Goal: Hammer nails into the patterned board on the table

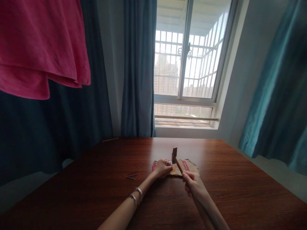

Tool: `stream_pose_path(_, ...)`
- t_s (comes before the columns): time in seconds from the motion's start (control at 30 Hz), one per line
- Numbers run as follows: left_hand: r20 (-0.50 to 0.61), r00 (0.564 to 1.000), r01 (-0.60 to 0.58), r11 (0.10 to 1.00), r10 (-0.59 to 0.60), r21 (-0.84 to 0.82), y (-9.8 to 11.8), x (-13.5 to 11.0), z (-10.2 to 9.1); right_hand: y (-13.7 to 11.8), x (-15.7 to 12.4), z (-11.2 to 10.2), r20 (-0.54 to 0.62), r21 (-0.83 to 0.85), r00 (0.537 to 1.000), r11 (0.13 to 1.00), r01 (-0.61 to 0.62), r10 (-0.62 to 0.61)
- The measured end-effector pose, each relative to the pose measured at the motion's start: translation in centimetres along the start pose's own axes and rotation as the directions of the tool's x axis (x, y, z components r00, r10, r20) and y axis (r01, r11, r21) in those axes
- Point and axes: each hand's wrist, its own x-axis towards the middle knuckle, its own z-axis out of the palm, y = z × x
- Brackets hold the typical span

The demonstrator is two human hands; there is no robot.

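Observation:
My right hand (193, 183) is closed round the wooden handle of a hammer (174, 155), whose head is raised above a flat, tan patterned piece (189, 166) with pink bands and small dots. Resting on that piece's left part, my left hand (163, 168) has its fingertips pinched together. What they hold, if anything, is too small to make out. The hammer head is just right of and above these fingers, apart from them. Several thin dark nails (131, 175) lie on the table, left of my left hand.
The brown wooden table (100, 198) reaches to the wall below a barred window (184, 64). Blue curtains (139, 70) hang at both sides. A pink cloth (43, 48) hangs at upper left, above the table's level.

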Motion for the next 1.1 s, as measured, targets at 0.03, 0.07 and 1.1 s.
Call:
stream_pose_path(0.03,0.001,1.000,-0.004,1.000,0.004,0.001,-0.02,0.01,0.02,0.07,-0.02,-0.01,-0.002,0.001,1.000,1.000,0.000,0.000)
stream_pose_path(0.07,0.004,1.000,-0.010,1.000,0.010,-0.001,-0.07,0.02,0.04,0.16,-0.04,0.00,-0.007,0.006,1.000,1.000,0.006,-0.005)
stream_pose_path(1.1,0.006,0.999,-0.046,0.999,0.046,-0.016,-0.63,0.17,0.42,0.67,0.04,0.06,0.002,0.029,1.000,1.000,0.003,-0.003)
